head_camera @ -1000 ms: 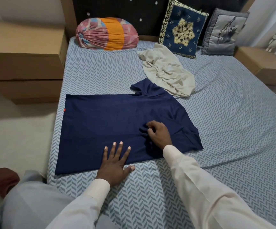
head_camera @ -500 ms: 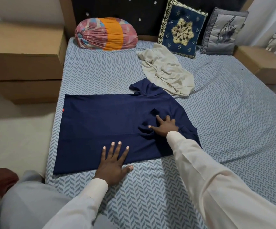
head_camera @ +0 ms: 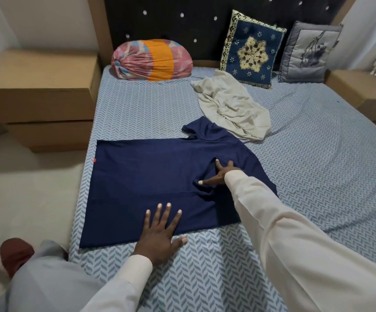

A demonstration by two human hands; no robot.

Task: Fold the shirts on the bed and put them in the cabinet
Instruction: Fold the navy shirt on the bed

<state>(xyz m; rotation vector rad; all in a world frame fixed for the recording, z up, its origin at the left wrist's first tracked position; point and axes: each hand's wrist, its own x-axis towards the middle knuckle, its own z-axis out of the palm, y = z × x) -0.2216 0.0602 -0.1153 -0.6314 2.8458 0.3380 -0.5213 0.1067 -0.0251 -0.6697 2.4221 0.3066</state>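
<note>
right hand [head_camera: 222, 174]: pinch released, fingers now flat on navy shirt [head_camera: 148, 172] | left hand [head_camera: 160, 235]: flat, pinning hem | likely smoothing mid-fold

The flat shirt [head_camera: 148, 176] lies on the bed [head_camera: 317, 165] (near edge); the crumpled shirt [head_camera: 232, 109] lies behind it, before a cushion [head_camera: 252, 50].

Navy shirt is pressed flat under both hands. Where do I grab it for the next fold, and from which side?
Probably the far sleeve, which juts past the straight far edge of the navy shirt toward the cream shirt. Its hem lies loose on the bed sheet, so pinch there with the right hand, from the headboard side, and fold it toward you.
</note>
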